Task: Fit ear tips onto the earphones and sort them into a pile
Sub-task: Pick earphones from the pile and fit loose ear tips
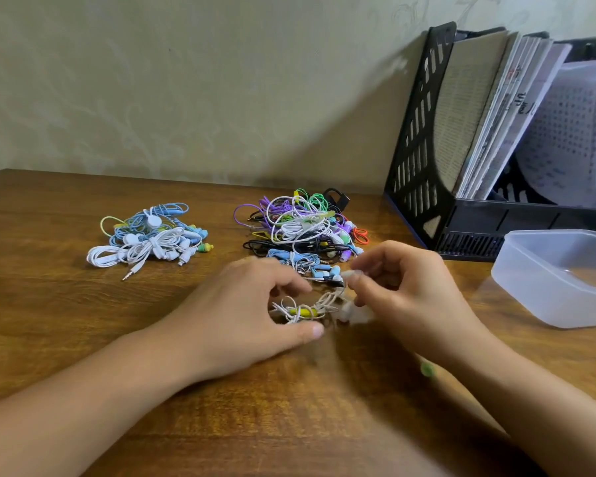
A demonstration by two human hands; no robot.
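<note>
**Two earphone piles on table; one bundled set in hand**

Wooden table (83, 339), viewed from the head camera. Two hands are at work near the middle of the table, toward its front edge.

Left hand (248, 311): fingers curved over a white bundled earphone set (303, 309) with a yellow-green piece in its coil. The thumb lies below the bundle, the fingers above it; the hand cups it, though firm contact cannot be confirmed because of blur.

Right hand (399, 290): fingertips drawn together and pinching the end of the same set's cable, where a small pale part, blurred, sits at the tips. Whether that part is an ear tip or an earbud cannot be told.

Piles counted: two. A smaller pile of white, blue and yellow-green earphones (148, 235) lies toward the table's left rear. A larger mixed pile (303, 225) of purple, green, white, black, blue and orange sets lies at centre rear, just beyond the hands. Sets within either pile are too tangled to count.

One translucent plastic container (558, 277) stands at the right edge. One black file rack (424, 142) holding papers stands at the right rear corner, against the wall.

One small green object (426, 368), blurred, lies by the right wrist.
</note>
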